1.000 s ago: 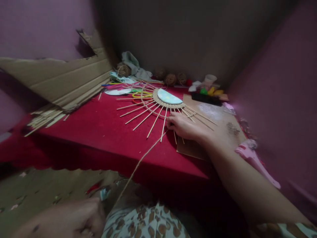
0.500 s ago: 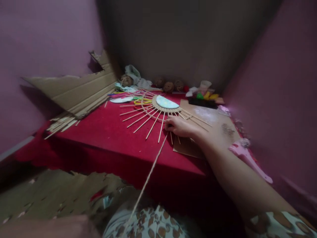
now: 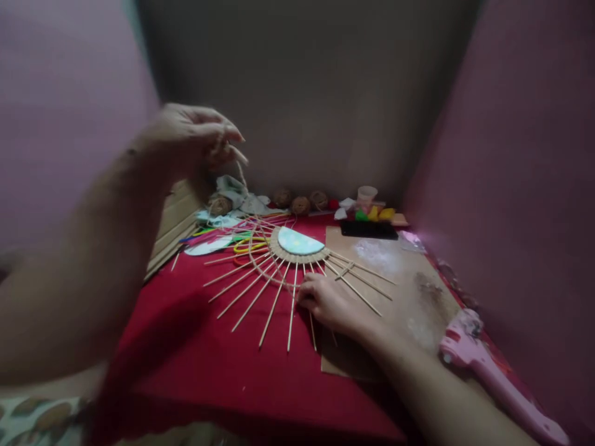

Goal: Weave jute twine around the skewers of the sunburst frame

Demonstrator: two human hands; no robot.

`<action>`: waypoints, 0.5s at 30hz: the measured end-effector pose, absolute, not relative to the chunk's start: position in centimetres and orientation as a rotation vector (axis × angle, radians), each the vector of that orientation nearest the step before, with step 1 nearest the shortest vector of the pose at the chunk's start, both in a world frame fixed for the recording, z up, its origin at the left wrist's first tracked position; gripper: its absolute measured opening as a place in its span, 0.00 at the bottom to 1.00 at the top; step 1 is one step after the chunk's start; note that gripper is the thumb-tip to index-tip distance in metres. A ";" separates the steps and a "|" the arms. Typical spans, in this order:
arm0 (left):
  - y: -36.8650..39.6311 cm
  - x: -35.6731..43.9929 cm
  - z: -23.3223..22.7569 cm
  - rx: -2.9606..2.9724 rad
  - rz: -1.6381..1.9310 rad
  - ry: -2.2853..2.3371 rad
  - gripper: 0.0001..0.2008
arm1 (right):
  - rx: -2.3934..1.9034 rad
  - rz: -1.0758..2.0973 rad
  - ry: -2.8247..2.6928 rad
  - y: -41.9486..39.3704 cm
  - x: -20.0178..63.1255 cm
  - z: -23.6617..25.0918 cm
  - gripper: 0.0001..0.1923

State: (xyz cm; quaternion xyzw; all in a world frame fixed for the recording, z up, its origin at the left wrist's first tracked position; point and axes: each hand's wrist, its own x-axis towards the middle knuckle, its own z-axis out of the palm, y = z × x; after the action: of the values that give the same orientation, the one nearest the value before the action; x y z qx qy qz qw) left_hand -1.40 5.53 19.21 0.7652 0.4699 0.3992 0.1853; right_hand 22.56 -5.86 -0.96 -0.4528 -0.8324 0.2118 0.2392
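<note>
The left hand (image 3: 186,139) is raised above the desk (image 3: 195,347), fingers (image 3: 227,133) pinched closed on a thin jute string (image 3: 242,174) that hangs down from them; motion blur hides its lower run. The right hand (image 3: 328,303) rests on the sunburst frame (image 3: 279,275), fingers curled down onto the sticks near the rim. Whether they grip a stick or the string cannot be told.

The frame lies flat on the red felt-like desk cover: a half-round core with a pale blue face (image 3: 297,241), a woven tan band at its edge, and thin straight wooden sticks (image 3: 253,297) fanning outward.

Its right part overlaps a flat brown cardboard sheet (image 3: 404,272). A pink glue gun (image 3: 488,371) lies near the desk's right edge. Round twine balls (image 3: 300,204) sit along the back wall.
</note>
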 end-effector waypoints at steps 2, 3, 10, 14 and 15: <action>9.9 0.9 19.2 2.215 1.105 1.262 0.22 | -1.288 0.572 -2.264 -6.1 22.4 -0.8 0.08; 12.1 2.0 19.1 2.268 1.003 1.276 0.23 | -1.307 0.577 -2.250 -6.1 22.4 -0.8 0.07; 23.8 7.3 15.9 2.274 0.672 1.099 0.22 | -1.363 0.731 -2.147 -6.2 22.0 -0.8 0.11; 28.5 8.1 14.6 2.166 0.660 1.162 0.21 | -1.380 0.781 -2.134 -6.3 21.9 -0.2 0.11; 29.6 8.2 14.5 2.182 0.596 1.172 0.18 | -1.387 0.794 -2.139 -6.3 21.9 -0.2 0.12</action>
State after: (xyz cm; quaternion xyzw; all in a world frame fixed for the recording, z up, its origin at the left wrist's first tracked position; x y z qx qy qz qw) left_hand 8.19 29.59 14.46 0.8190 0.4400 0.2237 0.2927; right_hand 21.87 -6.28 -0.18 -0.5052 -0.7788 0.2891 0.2338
